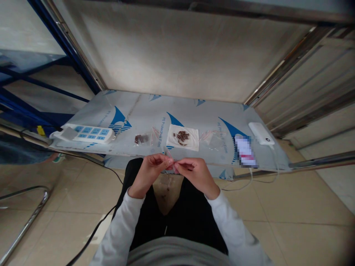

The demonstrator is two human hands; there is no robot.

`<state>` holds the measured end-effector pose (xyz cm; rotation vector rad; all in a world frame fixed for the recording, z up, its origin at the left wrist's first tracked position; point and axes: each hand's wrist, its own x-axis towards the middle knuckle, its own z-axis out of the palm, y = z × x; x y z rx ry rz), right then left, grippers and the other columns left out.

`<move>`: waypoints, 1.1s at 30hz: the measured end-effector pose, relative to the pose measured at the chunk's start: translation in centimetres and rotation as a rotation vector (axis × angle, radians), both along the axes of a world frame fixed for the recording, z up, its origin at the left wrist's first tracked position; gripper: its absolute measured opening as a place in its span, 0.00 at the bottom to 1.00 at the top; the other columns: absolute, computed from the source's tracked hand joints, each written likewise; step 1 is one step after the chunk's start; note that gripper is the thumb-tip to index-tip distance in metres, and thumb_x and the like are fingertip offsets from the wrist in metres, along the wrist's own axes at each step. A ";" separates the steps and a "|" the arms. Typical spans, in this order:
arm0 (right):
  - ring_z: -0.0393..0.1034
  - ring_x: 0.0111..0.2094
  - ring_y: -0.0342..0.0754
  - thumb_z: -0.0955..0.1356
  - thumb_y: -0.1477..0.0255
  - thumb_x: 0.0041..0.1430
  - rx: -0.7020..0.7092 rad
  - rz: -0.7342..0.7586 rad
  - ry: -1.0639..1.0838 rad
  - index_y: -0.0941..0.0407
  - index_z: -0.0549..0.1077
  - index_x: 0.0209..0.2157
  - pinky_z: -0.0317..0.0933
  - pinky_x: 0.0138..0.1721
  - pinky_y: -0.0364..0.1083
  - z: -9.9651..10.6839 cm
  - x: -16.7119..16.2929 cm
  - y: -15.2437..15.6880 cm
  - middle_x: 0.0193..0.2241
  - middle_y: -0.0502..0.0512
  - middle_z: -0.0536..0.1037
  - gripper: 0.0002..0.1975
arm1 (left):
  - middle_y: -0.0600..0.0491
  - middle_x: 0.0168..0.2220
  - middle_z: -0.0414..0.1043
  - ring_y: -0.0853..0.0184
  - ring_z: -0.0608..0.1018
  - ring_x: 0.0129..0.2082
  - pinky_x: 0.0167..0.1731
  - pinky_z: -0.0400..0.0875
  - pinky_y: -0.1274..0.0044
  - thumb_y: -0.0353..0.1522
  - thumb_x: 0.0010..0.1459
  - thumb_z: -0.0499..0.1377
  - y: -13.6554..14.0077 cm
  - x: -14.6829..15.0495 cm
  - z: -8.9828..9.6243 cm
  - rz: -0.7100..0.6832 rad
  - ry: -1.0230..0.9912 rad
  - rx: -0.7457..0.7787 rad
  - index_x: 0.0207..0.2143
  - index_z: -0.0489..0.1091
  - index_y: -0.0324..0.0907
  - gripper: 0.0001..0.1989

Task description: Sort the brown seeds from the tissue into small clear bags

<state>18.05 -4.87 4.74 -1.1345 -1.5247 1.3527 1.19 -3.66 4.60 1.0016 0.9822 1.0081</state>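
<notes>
My left hand point(149, 170) and my right hand point(197, 172) meet at the table's front edge. Both pinch the top of a small clear zip bag point(167, 180) with a reddish strip, which hangs below the fingers; a few dark specks show low in it. Just beyond the hands, a white sheet point(192, 144) bears a pile of small dark brown pieces point(182, 137) that look like screws. To its left lies a clear bag point(143, 139) with similar brown pieces inside. Right of the sheet are flat clear zip bags point(213, 140) with red strips.
The metal table point(133, 107) has printed protective film. A white power strip point(94, 134) sits at its left end. A phone point(246, 151) and a white power bank point(261, 133), both cabled, lie at the right. A blue frame point(66, 44) stands left; a cable point(94, 229) crosses the floor.
</notes>
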 end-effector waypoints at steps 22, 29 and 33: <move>0.69 0.25 0.43 0.68 0.61 0.57 -0.178 -0.016 0.135 0.58 0.77 0.26 0.61 0.27 0.41 -1.0 0.1 -3.3 0.23 0.52 0.77 0.15 | 0.52 0.20 0.73 0.74 0.71 0.20 0.23 0.61 0.81 0.40 0.48 0.65 -2.6 1.0 0.6 -0.098 0.086 -0.148 0.22 0.73 0.36 0.15; 0.70 0.23 0.43 0.67 0.60 0.57 -0.215 -0.037 0.203 0.57 0.70 0.27 0.60 0.23 0.40 -1.3 -0.1 -3.6 0.22 0.52 0.76 0.14 | 0.52 0.21 0.73 0.73 0.70 0.21 0.23 0.61 0.81 0.41 0.50 0.64 -2.6 0.7 0.7 -0.180 0.086 -0.145 0.23 0.72 0.37 0.15; 0.68 0.22 0.42 0.67 0.66 0.57 -0.016 -0.171 -0.112 0.56 0.70 0.24 0.60 0.25 0.41 -1.3 0.3 -3.6 0.20 0.50 0.74 0.10 | 0.55 0.18 0.69 0.75 0.66 0.18 0.20 0.57 0.81 0.42 0.48 0.64 -3.0 0.5 0.0 -0.090 0.274 -0.102 0.22 0.71 0.37 0.16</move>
